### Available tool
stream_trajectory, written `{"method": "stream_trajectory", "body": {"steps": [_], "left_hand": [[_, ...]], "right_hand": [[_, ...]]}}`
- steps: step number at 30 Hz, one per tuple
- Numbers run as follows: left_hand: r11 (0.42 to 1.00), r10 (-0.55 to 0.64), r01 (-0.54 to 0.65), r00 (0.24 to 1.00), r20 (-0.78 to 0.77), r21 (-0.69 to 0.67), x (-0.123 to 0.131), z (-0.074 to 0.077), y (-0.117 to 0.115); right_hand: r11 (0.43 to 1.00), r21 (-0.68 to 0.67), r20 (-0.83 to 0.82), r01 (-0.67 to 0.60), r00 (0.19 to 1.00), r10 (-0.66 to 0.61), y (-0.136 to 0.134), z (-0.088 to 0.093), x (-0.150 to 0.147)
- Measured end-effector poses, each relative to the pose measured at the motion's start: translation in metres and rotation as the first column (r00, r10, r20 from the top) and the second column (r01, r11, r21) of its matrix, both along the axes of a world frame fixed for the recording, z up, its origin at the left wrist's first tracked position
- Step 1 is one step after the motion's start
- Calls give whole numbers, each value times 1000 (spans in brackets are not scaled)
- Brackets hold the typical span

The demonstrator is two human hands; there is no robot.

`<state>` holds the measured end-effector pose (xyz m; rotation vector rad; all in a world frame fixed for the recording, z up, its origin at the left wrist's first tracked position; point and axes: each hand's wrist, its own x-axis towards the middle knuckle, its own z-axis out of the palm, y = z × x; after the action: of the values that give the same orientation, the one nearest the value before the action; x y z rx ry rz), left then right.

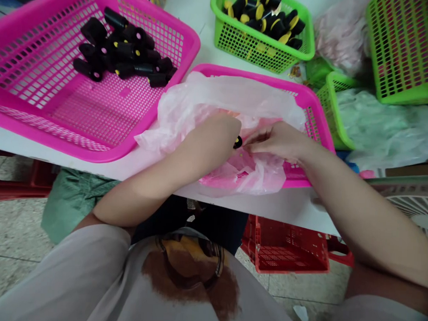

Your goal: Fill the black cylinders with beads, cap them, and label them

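My left hand (218, 132) is curled shut around a small black cylinder with a yellow end (237, 142), only its tip showing past my fingers. My right hand (276, 140) meets it with fingers pinched together at that tip; what it pinches is too small to make out. Both hands rest over a crumpled clear plastic bag (216, 97) that lines a pink basket (319, 117) at the table's front edge.
A large pink basket (36, 117) at the left holds several black cylinders (123, 52). A green basket (260, 45) at the back holds more black pieces with yellow ends. More green baskets (403, 50) and plastic bags lie at the right. A red crate (288, 247) sits under the table.
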<state>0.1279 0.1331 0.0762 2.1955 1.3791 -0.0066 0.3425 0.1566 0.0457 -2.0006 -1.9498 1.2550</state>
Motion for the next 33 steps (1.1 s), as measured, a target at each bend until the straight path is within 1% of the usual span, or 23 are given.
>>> {"method": "stream_trajectory", "body": {"steps": [2, 4, 6, 9, 11, 13, 15, 18, 21, 23, 25, 28, 30, 31, 32, 33], "left_hand": [[999, -39, 39, 996, -84, -1, 1, 1, 1], [998, -54, 55, 990, -130, 6, 2, 1, 1], [998, -52, 54, 991, -127, 12, 2, -1, 1], [998, -59, 61, 994, -94, 16, 0, -7, 2], [997, -62, 64, 996, -69, 32, 1, -9, 3], [998, -61, 64, 994, -89, 29, 2, -6, 4], [998, -65, 66, 990, -126, 4, 4, -1, 3], [998, -55, 55, 988, -145, -5, 5, 5, 1], [999, -39, 43, 993, -113, 31, 4, 4, 1], [998, -40, 44, 997, -68, 54, 3, 0, 1], [997, -52, 54, 998, -33, 64, 2, -3, 2], [995, -66, 67, 998, -22, 77, 1, -7, 3], [994, -65, 67, 998, -24, 87, 0, -9, 2], [994, -60, 61, 998, -15, 94, -1, -10, 1], [994, -54, 54, 999, -3, 94, -1, -10, 0], [995, -48, 46, 999, 11, 92, -2, -10, -1]], "right_hand": [[999, 5, -1, -34, 999, 34, 1, -5, 0], [999, 16, -26, -38, 999, 38, 1, -6, 0], [1000, 23, -98, 4, 995, -2, -2, -2, 0], [996, 22, -276, 87, 958, -78, -14, 9, -4], [984, 85, -387, 158, 915, -113, -24, 13, -11], [957, 201, -433, 210, 895, -106, -34, 14, -18], [931, 311, -388, 192, 920, -60, -40, 14, -25], [897, 436, -240, 75, 970, 36, -44, 15, -29], [858, 510, -108, -56, 986, 128, -46, 20, -29], [848, 517, -45, -120, 985, 167, -47, 23, -29], [840, 519, -1, -156, 983, 183, -48, 27, -29], [821, 544, 40, -176, 982, 184, -49, 32, -30], [812, 561, 54, -159, 986, 156, -48, 35, -27], [816, 556, 73, -158, 987, 141, -46, 35, -24], [829, 527, 109, -184, 983, 149, -44, 34, -20], [848, 475, 153, -236, 971, 185, -42, 33, -15]]}}
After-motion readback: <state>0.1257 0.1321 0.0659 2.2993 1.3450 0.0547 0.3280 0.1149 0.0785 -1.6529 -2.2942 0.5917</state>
